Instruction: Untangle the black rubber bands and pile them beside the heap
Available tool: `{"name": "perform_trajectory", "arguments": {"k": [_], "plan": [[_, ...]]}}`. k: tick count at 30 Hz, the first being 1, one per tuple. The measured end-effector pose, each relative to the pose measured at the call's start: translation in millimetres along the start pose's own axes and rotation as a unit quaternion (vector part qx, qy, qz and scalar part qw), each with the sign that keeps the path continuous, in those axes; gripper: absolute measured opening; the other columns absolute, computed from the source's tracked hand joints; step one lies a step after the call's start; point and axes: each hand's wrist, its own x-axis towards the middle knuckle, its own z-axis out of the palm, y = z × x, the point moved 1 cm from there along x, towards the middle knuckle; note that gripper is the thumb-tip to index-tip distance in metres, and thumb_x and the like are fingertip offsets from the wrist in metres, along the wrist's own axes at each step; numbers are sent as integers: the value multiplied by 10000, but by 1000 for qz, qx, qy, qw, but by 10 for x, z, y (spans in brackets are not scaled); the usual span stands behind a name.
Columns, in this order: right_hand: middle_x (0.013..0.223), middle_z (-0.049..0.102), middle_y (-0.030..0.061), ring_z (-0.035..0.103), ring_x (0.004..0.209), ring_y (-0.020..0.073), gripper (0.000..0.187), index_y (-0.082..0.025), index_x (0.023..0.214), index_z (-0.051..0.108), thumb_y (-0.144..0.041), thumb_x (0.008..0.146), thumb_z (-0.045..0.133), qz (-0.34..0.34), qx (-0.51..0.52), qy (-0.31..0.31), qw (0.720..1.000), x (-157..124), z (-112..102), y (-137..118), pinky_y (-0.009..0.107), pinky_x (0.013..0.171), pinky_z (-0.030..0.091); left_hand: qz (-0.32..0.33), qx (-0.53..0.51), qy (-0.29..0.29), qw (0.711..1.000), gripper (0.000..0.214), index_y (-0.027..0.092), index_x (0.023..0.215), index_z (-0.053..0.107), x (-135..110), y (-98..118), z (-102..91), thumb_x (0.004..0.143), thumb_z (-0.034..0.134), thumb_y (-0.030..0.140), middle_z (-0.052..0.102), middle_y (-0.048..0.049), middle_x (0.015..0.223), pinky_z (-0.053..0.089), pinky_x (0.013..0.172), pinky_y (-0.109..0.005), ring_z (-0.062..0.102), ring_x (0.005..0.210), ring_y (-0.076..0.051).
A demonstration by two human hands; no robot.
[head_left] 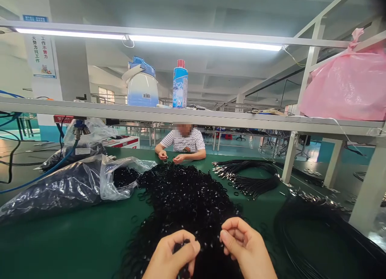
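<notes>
A big heap of small black rubber rings [183,198] covers the middle of the green table [75,238]. My left hand [170,257] is at the near edge of the heap, fingers curled round a few black rings. My right hand [245,247] is beside it, fingers pinched together; whatever it holds is too small to make out. The two hands are close but apart.
A person in a striped shirt [183,141] sits across the table, handling rings. Clear bags of black parts [69,182] lie at left. Bundled black cables [247,176] and a cable coil [316,226] lie at right. An overhead shelf [193,116] carries a jug, a bottle and a pink bag [346,84].
</notes>
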Motion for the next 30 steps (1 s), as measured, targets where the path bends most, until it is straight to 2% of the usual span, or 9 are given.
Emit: {"name": "perform_trajectory", "arguments": {"k": [4,7,11,16,18,22,24,27,30], "plan": [[598,553,-26,512,510,109,223,-163,775,604,-353,688,682,17,-24,-6,1000,37,-72,-4,195,459,363,-23,-87,-26,996,341,170,562,491,38,-21,-61,744,607,434,458,62,434,182,326,-172,283,263,-22],[602,522,-33,498,527,114,205,-174,795,606,-362,720,639,6,-47,1,999,19,-42,1,203,479,386,-46,-109,-32,992,367,162,530,494,29,-12,-50,757,602,430,381,84,403,196,325,-167,256,262,-15],[660,542,-10,524,601,144,213,-183,837,610,-382,778,559,-20,-128,-35,991,-26,-3,4,228,533,424,-63,-118,-44,990,365,158,534,505,27,-24,-38,759,607,428,393,76,406,214,333,-163,288,277,-20],[840,588,11,550,633,142,178,-226,775,640,-336,826,509,-134,-333,24,933,-100,31,-65,249,601,406,-50,-113,-59,991,351,151,809,615,82,-101,-70,722,637,490,621,-11,597,236,339,-178,368,293,-36],[818,599,-2,546,609,129,192,-245,776,651,-324,841,489,-156,-341,16,927,-135,86,-85,234,570,385,-55,-103,-72,991,431,140,865,620,83,-105,-54,704,637,539,640,-31,616,235,341,-183,389,296,-46],[722,623,-21,531,530,115,133,-263,824,674,-290,793,548,-155,-318,-67,933,-187,236,-41,218,502,351,-34,-93,-78,992,491,110,660,626,25,-56,38,708,603,598,594,-26,564,280,377,-174,439,393,-62],[710,625,-15,540,536,123,117,-252,796,678,-262,770,564,-151,-331,-73,929,-189,267,-1,222,523,360,-25,-88,-65,994,513,111,594,614,0,-41,71,715,588,609,601,-36,563,312,408,-171,472,459,-79],[672,620,-1,570,610,158,181,-226,683,637,-248,808,509,-129,-351,-35,927,-158,208,14,234,564,375,-26,-74,-72,994,513,105,680,638,13,-58,58,740,558,608,646,-62,573,282,383,-178,451,400,-72],[670,620,3,580,642,174,187,-210,694,594,-269,829,479,-84,-322,-25,943,-106,94,-25,239,577,397,-48,-76,-73,993,474,111,867,628,63,-96,-10,740,588,566,675,-65,616,219,338,-181,396,315,-51]]}}
